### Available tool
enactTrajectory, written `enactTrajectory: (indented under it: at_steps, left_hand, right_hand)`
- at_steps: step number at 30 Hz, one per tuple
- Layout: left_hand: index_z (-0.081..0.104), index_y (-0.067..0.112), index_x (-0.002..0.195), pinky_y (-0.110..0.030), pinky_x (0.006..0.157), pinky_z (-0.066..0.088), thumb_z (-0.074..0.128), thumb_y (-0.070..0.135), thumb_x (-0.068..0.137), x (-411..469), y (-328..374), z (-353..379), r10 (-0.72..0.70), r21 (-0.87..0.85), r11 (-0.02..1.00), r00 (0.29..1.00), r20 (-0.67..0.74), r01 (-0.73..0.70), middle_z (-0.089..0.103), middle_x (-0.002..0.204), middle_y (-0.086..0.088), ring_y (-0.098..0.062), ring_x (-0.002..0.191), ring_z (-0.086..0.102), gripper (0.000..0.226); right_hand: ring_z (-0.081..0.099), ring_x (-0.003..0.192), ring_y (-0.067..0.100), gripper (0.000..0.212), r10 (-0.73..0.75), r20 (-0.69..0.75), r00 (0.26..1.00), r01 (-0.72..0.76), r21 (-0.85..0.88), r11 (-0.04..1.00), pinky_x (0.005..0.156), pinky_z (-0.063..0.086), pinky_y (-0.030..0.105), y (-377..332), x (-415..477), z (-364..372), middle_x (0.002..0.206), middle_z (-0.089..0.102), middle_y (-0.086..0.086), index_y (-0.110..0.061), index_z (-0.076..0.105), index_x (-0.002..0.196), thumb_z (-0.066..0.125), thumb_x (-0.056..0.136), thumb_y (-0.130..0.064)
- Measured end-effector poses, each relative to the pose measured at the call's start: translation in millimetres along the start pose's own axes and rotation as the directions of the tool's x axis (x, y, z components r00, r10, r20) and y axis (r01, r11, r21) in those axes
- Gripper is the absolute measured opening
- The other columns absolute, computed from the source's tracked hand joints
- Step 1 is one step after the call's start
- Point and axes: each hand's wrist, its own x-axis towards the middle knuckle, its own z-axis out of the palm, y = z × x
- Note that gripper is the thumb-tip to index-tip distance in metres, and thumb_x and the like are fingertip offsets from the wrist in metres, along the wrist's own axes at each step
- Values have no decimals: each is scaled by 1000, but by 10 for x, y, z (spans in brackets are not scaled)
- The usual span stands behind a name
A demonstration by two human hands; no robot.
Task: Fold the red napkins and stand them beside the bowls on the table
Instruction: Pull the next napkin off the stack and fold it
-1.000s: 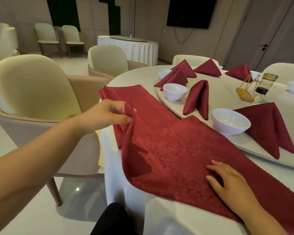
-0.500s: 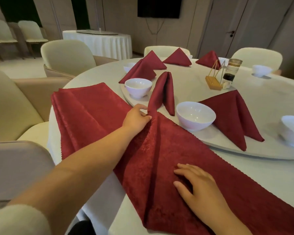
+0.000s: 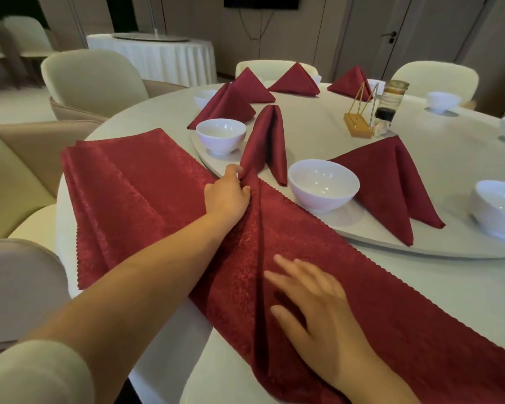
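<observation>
Left of the near bowl (image 3: 322, 185) lie spare flat napkins (image 3: 129, 185). One folded napkin (image 3: 267, 141) stands just behind-left of the bowl, and another (image 3: 391, 182) stands just right of it. The working napkin (image 3: 347, 272) lies in front of the bowl and overhangs the table (image 3: 464, 287) edge. The left hand (image 3: 226, 196) pinches its corner just left of the bowl. The right hand (image 3: 312, 304), fingers spread and straight, is over the cloth in front of the bowl.

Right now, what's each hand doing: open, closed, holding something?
Left hand: closed, pinching a fold of the flat red napkin at its far edge.
Right hand: open, fingers spread over the napkin; contact cannot be told.
</observation>
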Motion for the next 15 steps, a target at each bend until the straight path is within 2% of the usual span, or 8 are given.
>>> enactTrajectory:
  at_steps: [3, 5, 6, 8, 10, 12, 14, 15]
  left_hand:
    - [40, 15, 129, -33, 94, 28, 47, 21, 94, 9, -1, -9, -19, 37, 999, 1000, 24, 18, 61, 117, -5, -24, 112, 52, 36]
    - [41, 16, 129, -33, 95, 27, 50, 23, 93, 17, -5, -39, -24, 60, 998, 999, 37, 22, 58, 120, -5, -24, 116, 49, 38]
    - [42, 16, 130, -34, 97, 27, 52, 25, 92, 8, -1, -75, -12, 88, 996, 999, 47, 8, 54, 125, -5, -25, 119, 44, 41]
    - [43, 16, 132, -34, 101, 24, 55, 27, 90, -53, -8, -185, 36, 121, 992, 996, 81, -46, 45, 134, -6, -26, 125, 36, 45]
    - [46, 15, 132, -30, 104, 21, 55, 24, 90, -229, -40, -339, 163, 69, 983, 979, 125, -172, 42, 136, -6, -25, 128, 33, 44]
    - [48, 12, 132, -21, 106, 17, 54, 27, 89, -545, -133, -516, 324, -32, 946, 926, 195, -324, 40, 139, -3, -21, 132, 31, 46]
    - [38, 16, 138, -9, 105, 6, 40, 52, 80, -960, -238, -677, 419, -129, 908, 844, 335, -399, 29, 140, 8, -8, 133, 21, 68]
    - [28, 22, 141, -5, 104, 1, 30, 64, 74, -1170, -294, -742, 413, -130, 909, 808, 419, -397, 21, 140, 14, -3, 133, 16, 79]
  right_hand:
    - [35, 126, 7, 45, -101, 177, 979, 86, 94, 992, 98, 27, 32, -61, -6, 10, 133, 48, -16, -36, 47, 124, 18, 94, -54]
    - [17, 133, 1, 74, -54, 284, 957, 0, 188, 982, 106, 3, 25, -38, -4, 38, 139, 29, -25, -35, 43, 133, 5, 82, -73]
    - [8, 131, -2, 89, -22, 346, 938, -59, 224, 973, 104, -6, 18, -18, -13, 42, 138, 22, -28, -35, 41, 135, -3, 72, -80]
    - [-2, 127, -7, 104, -28, 366, 930, -52, 209, 977, 98, -15, 11, 12, -29, 38, 137, 16, -32, -37, 37, 137, -17, 59, -80]
    - [-5, 125, -10, 106, -38, 389, 920, -30, 168, 985, 95, -18, 7, -4, -16, 2, 134, 8, -35, -39, 35, 137, -19, 55, -78]
    - [5, 129, -8, 90, -37, 397, 917, -27, 155, 987, 101, -12, 13, -65, 29, -29, 137, 17, -32, -38, 42, 134, -3, 67, -79]
    - [44, 123, 5, 52, -53, 330, 943, 43, 37, 998, 102, 19, 31, -74, 28, -20, 129, 50, -21, -34, 61, 116, 25, 83, -53]
    - [59, 109, 10, 41, -60, 267, 962, 68, -21, 997, 92, 32, 29, -75, 8, -3, 118, 61, -18, -34, 66, 106, 33, 82, -42]
